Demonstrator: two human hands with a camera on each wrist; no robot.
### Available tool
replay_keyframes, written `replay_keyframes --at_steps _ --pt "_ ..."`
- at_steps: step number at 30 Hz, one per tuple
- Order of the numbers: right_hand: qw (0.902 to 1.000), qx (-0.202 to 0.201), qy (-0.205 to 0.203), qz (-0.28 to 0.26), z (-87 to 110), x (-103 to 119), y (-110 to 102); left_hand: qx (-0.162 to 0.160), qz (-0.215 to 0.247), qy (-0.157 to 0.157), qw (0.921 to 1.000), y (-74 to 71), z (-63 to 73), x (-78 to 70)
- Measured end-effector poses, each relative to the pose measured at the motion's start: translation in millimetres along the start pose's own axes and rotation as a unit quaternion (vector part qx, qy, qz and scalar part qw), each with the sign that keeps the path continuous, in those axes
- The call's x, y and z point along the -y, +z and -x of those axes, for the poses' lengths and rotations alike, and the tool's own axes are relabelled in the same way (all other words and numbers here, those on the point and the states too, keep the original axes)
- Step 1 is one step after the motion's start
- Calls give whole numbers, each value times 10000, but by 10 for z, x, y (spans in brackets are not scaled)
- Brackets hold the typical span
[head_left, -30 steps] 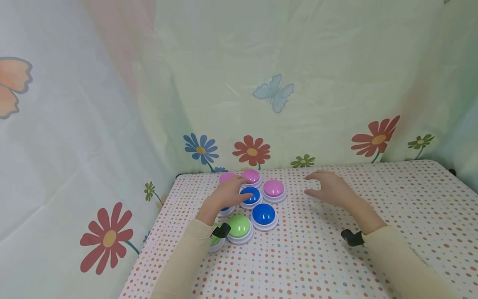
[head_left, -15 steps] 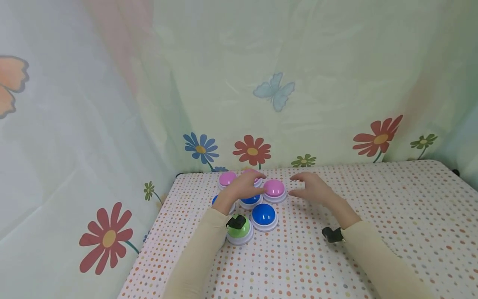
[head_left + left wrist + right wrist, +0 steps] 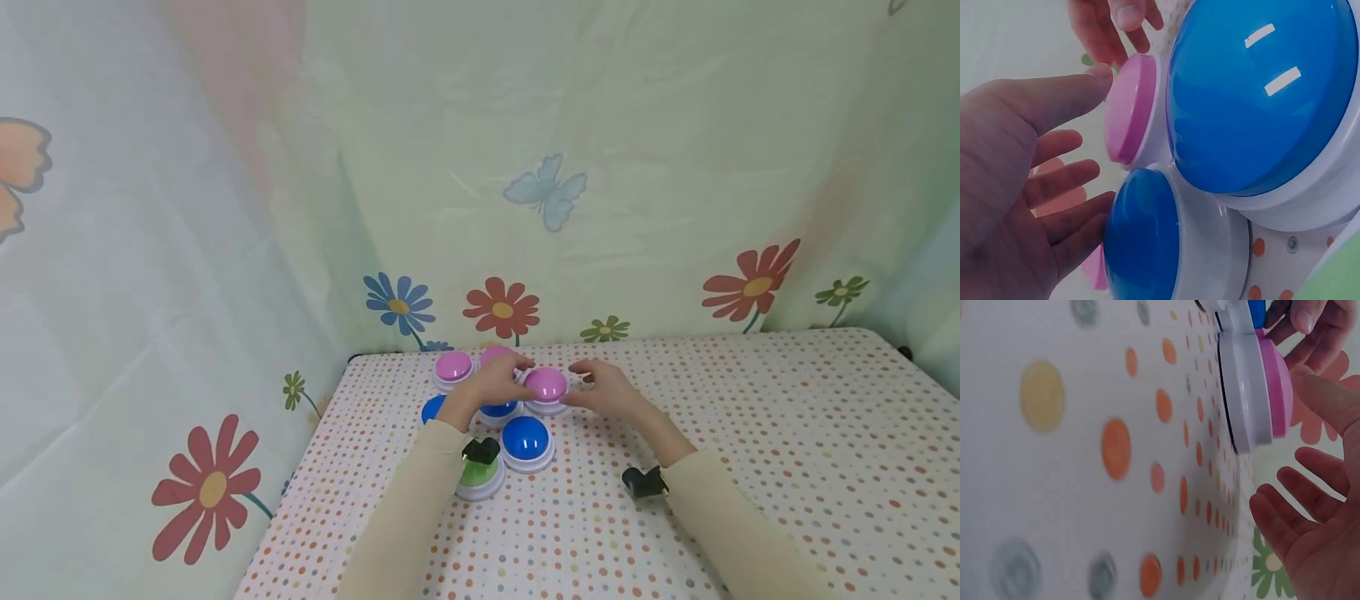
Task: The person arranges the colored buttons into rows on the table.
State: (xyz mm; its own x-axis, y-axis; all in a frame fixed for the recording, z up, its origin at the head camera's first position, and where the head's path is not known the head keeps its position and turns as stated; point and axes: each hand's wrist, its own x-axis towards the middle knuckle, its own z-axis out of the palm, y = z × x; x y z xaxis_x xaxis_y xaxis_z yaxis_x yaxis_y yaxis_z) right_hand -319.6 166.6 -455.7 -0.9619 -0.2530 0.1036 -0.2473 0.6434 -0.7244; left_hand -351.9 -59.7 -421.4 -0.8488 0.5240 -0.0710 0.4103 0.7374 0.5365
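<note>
**Rightmost pink button (image 3: 546, 384) sitting between left hand (image 3: 495, 385) and right hand (image 3: 609, 393)**

Well left of the rightmost pink button, a second pink button (image 3: 453, 366) is standing; nearer the person and to its left, a green button (image 3: 478, 473) is showing partly past the left sleeve (image 3: 408, 508); just left of it, the left hand is hovering with fingers parted, grasping nothing; in front of it, a blue button (image 3: 526, 438) is sitting. The rightmost pink button itself is resting on the dotted table (image 3: 585, 533); it is looking light and rigid, its glossy dome probably slippery and liable to sink if pressed, so its white base (image 3: 1244, 387) is offering the surer hold, from both sides. Just right of it, the right hand is curving loosely, holding nothing; whether either hand is touching it, I cannot tell. Compared with a second ago, both hands are now flanking it, the right no longer standing well apart; the buttons are keeping their places.
</note>
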Motion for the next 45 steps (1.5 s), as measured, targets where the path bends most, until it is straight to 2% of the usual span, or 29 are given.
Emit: replay_keyframes --at_steps 6,11,15,26,30,36,39,45 --pt "9990 15 343 -277 -32 -43 141 75 134 -158 9998 68 -35 48" --pt "9981 -152 451 -385 -72 -70 194 183 89 -224 9995 86 -98 54" --pt "9978 -193 437 -449 -119 -64 206 254 55 -198 9995 80 -162 80" --pt "9966 -173 208 -783 -161 -46 257 270 145 -201 9993 78 -216 91" --pt "9965 -85 193 -807 -168 -72 222 267 222 -185 9992 72 -227 63" --pt "9962 -73 244 -831 -189 -60 59 119 287 11 9995 20 -293 -38" --pt "9956 -47 269 -892 -206 -70 -2 55 392 3 9992 13 -320 -73" --pt "9944 -98 238 -1021 -231 -146 -91 -115 961 63 9953 55 -385 -92"
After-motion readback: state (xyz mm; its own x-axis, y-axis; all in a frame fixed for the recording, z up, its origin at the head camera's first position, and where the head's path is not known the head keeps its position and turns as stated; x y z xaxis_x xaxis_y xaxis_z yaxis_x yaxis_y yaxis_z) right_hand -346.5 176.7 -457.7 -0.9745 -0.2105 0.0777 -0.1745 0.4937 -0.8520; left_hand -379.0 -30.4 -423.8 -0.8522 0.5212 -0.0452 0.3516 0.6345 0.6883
